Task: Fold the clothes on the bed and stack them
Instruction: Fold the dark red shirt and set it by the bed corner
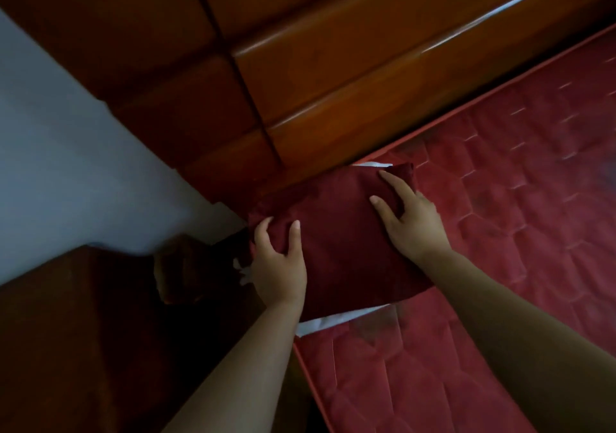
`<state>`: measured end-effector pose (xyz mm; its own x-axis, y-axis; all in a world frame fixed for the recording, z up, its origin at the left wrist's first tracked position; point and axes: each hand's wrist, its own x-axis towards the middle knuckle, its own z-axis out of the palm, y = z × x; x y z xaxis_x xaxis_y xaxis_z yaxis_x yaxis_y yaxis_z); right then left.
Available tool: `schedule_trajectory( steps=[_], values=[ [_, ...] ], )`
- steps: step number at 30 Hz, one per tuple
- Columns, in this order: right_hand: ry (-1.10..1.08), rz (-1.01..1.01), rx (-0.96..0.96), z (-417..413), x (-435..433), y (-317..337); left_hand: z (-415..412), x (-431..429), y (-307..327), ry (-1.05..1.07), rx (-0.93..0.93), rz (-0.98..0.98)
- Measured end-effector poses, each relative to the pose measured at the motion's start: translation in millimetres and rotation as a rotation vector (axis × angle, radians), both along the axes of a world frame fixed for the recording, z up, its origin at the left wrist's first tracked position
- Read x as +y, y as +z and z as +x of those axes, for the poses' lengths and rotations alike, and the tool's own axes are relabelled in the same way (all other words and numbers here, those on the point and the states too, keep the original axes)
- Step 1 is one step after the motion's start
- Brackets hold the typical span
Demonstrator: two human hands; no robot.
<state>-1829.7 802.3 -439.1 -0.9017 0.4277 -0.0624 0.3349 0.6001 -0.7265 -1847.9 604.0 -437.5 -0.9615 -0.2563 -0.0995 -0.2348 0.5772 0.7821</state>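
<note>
We see a dark red folded cloth (pixel 336 232) lying as a thick rectangle on the corner of a red quilted mattress (pixel 500 199), close against a glossy brown wooden headboard (pixel 333 66). Under the cloth lies a white fabric (pixel 333 322). We catch it as a strip along the near edge and as a thin sliver at the far edge, so the red piece rests on top of it.

The left hand (pixel 278 266) holds the cloth at its left end, which hangs slightly past the mattress edge. Its thumb lies on the top face and the forefinger bends over the side. We cannot make out the other fingers. The right hand (pixel 410 222) lies palm down on the cloth's right part, fingers straight and spread apart, their tips pointing toward the headboard. Both bare forearms come in from the bottom of the view.

To the left of the headboard we see a pale blue-grey wall (pixel 66 149), and below it a dark brown wooden surface (pixel 83 332) in deep shadow. A small brownish shape sits between that surface and the mattress corner, too dim and blurred for us to tell what it is
</note>
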Motion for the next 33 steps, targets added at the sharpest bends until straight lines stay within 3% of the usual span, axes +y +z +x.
schedule_trajectory(
  steps=[5, 9, 11, 15, 20, 28, 33],
  values=[
    [0.065, 0.048, -0.032, -61.7, 11.5, -82.6, -44.9, 5.4, -86.4, 0.016, -0.031, 0.012],
    [0.251, 0.178, -0.318, -66.5, 17.6, -123.9, -52.6, -6.9, -125.8, -0.146, -0.429, -0.177],
    [0.229, 0.196, -0.342, -58.2, 16.7, -122.5, -52.3, -14.5, -123.2, -0.214, -0.486, -0.312],
    [0.156, 0.195, -0.298, -27.9, 9.0, -85.6, -40.5, -21.2, -85.1, -0.416, -0.353, -0.499],
    [0.134, 0.192, -0.37, 40.2, -0.7, -9.5, -13.4, -19.6, -13.0, -0.842, -0.08, -0.739],
    [-0.197, 0.192, -0.436, 222.1, 2.7, 128.3, 75.9, 23.6, 114.1, -1.245, 0.047, -0.736],
    [-0.474, 0.217, -0.496, 377.4, -23.1, 208.7, 176.8, 59.8, 190.4, -1.534, 0.252, -0.712]
  ],
)
